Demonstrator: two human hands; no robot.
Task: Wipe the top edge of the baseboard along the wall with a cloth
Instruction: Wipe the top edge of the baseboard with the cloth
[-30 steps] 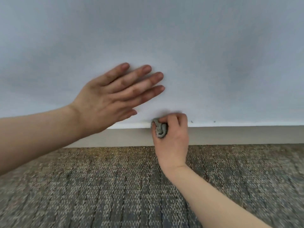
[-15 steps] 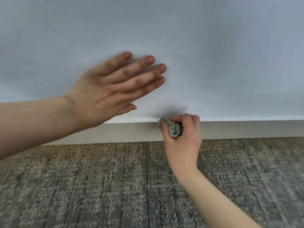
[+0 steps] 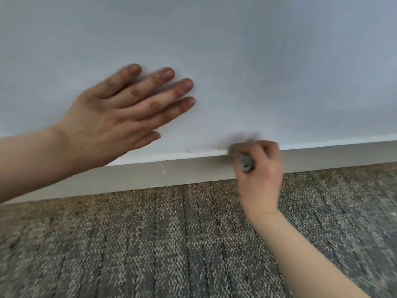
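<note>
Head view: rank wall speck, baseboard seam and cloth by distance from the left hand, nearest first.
1. wall speck, just past the fingertips of the left hand.
2. baseboard seam, below the thumb.
3. cloth, farther right, gripped in the right hand.

Left hand [image 3: 111, 123] is flat and open, back toward the viewer, four fingers straight and slightly spread, bare forearm stretching out behind the wrist. Below and beyond its fingertips the right hand [image 3: 260, 175], blurred, curls its fingers round a wadded grey cloth [image 3: 245, 161], forearm bare
</note>
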